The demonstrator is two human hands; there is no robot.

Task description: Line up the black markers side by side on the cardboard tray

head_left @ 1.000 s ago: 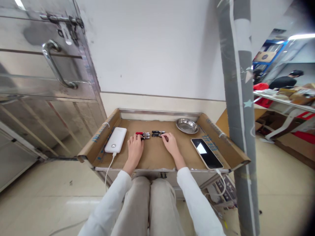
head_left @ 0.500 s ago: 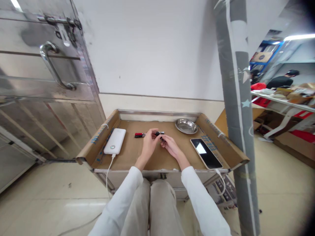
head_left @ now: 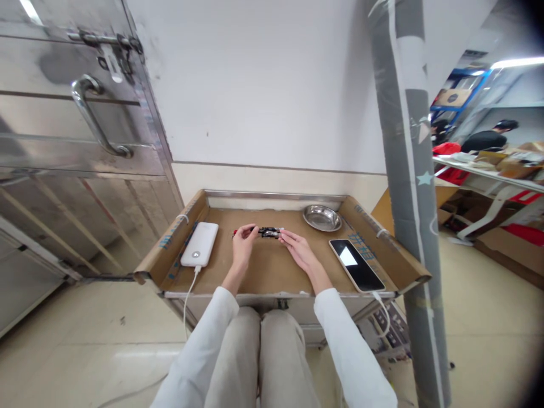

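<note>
Vs half a second ago: both hands have dropped back toward the tray surface and spread apart, left hand [head_left: 243, 239] shifted toward 9 o'clock, right hand [head_left: 296, 247] stretched flat. The black pen-like pieces [head_left: 271, 232], then lifted between the hands, now sit in a row between them at 12 o'clock of the wrists. Left hand: thumb and forefinger pinched on the left end of the row, at the red-tipped piece [head_left: 235, 232]; grip closed on it, exact contact too small to resolve. Right hand: fingers extended, open, fingertips touching the right end of the row. Pieces look short, black, with silver bands, lying end to end on the cardboard-lined tray [head_left: 272, 266]. White power bank [head_left: 199, 243] at 9 o'clock, smartphone [head_left: 356, 264] at 3 o'clock, steel dish [head_left: 322, 217] at 1 o'clock.
</note>
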